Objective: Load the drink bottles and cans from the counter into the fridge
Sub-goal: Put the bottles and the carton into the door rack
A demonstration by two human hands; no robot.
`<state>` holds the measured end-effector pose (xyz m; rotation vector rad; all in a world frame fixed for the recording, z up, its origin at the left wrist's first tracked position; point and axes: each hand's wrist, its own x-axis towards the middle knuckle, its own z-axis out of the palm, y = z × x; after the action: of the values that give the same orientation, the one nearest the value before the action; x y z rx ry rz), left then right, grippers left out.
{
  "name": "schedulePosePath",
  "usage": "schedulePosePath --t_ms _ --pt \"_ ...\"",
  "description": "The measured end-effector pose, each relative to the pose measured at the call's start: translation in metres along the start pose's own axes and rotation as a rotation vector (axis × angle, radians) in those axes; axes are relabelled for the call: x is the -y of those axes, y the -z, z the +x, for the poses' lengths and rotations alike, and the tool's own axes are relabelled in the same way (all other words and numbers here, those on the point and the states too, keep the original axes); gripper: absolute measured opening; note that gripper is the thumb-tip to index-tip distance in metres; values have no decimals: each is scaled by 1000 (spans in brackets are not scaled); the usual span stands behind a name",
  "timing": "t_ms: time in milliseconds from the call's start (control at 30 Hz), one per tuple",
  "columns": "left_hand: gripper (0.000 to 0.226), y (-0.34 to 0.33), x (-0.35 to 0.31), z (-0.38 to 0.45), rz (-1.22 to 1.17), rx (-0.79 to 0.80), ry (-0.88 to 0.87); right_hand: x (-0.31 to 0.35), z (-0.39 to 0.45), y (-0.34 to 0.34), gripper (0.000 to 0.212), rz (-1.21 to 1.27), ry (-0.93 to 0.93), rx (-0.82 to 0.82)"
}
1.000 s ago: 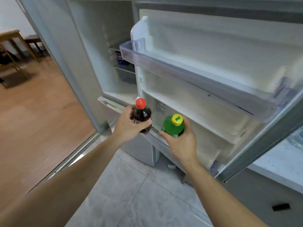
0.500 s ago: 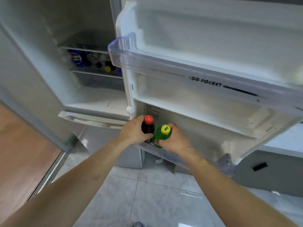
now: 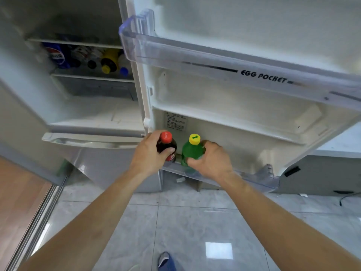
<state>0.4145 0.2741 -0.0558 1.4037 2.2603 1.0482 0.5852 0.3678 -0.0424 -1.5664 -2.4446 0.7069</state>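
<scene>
The fridge stands open, its door (image 3: 244, 32) swung towards me. My left hand (image 3: 148, 155) grips a dark cola bottle (image 3: 166, 146) with a red cap. My right hand (image 3: 210, 162) grips a green bottle (image 3: 191, 151) with a yellow cap. Both bottles stand upright, side by side, at the left end of the bottom door shelf (image 3: 252, 178), their lower parts behind its clear rail. Inside the fridge, several bottles and a blue Pepsi can (image 3: 57, 54) lie on a middle shelf.
A clear door bin marked EGG POCKET (image 3: 263, 77) juts out above my hands. A freezer drawer handle (image 3: 91, 139) sits below the fridge compartment. Grey floor tiles lie underfoot, wood floor (image 3: 17, 198) at left, a white counter edge (image 3: 340, 147) at right.
Both bottles have moved down and into the bottom door shelf, a little apart from each other. My view has come closer to the door and tilted down.
</scene>
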Motion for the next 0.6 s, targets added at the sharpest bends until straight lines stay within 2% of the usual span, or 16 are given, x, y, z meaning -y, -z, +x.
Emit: schedulePosePath --t_ms 167,300,467,600 --pt "55 -3 -1 -16 -90 -79 38 -5 -6 -3 62 24 25 60" --pt "48 -11 -18 -37 -177 -313 10 -22 -28 0 71 120 105 -22" --pt "44 -40 -55 -66 -195 -495 -133 -62 -76 16 47 317 201 -255" --pt "49 -72 -90 -93 -276 -498 -125 -114 -125 29 30 408 163 -389"
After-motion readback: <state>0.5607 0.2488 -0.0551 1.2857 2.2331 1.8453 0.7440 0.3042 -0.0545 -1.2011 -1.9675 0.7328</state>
